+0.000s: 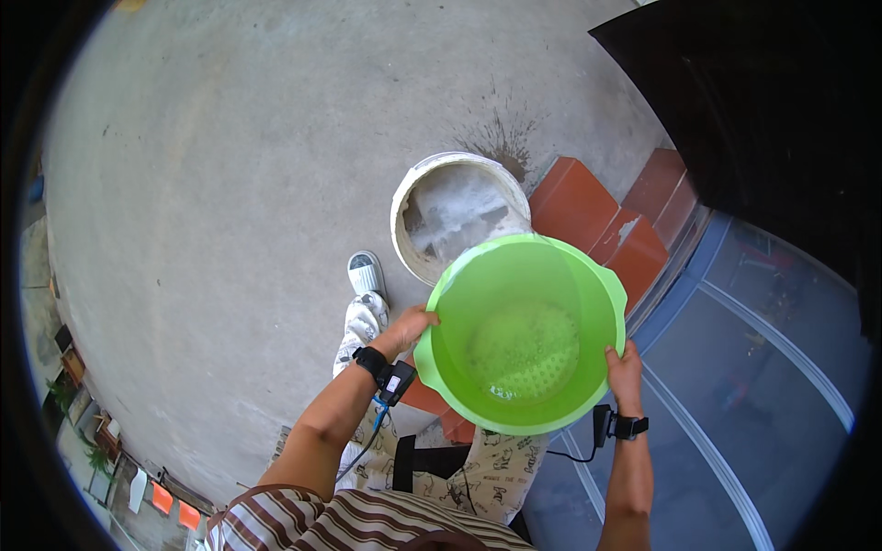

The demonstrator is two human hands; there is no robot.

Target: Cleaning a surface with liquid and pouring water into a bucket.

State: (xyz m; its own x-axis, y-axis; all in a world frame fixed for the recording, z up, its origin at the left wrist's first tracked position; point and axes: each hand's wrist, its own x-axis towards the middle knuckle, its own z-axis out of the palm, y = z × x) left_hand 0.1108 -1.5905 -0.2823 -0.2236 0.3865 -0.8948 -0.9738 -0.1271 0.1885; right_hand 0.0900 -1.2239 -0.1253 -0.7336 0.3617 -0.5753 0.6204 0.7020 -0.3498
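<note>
Between my hands is a light green plastic basin [524, 330], tilted forward with some water in it. Its left rim is gripped by my left hand [410, 327], the thumb hooked over the edge. My right hand [626, 372] holds the rim on the opposite side. Clear water [527, 231] runs over the far lip toward a round white bucket [406, 186], which stands on the floor just beyond. Foamy, greyish water [462, 196] fills part of the bucket. The basin hides the bucket's near right side.
Red-tiled steps [575, 200] lie right of the bucket, beside a metal-framed glass door or window [723, 386]. Wet splash marks [506, 134] spread over the concrete floor [241, 172]. My slippered foot [366, 274] is left of the bucket. A large dark object [765, 103] blocks the upper right.
</note>
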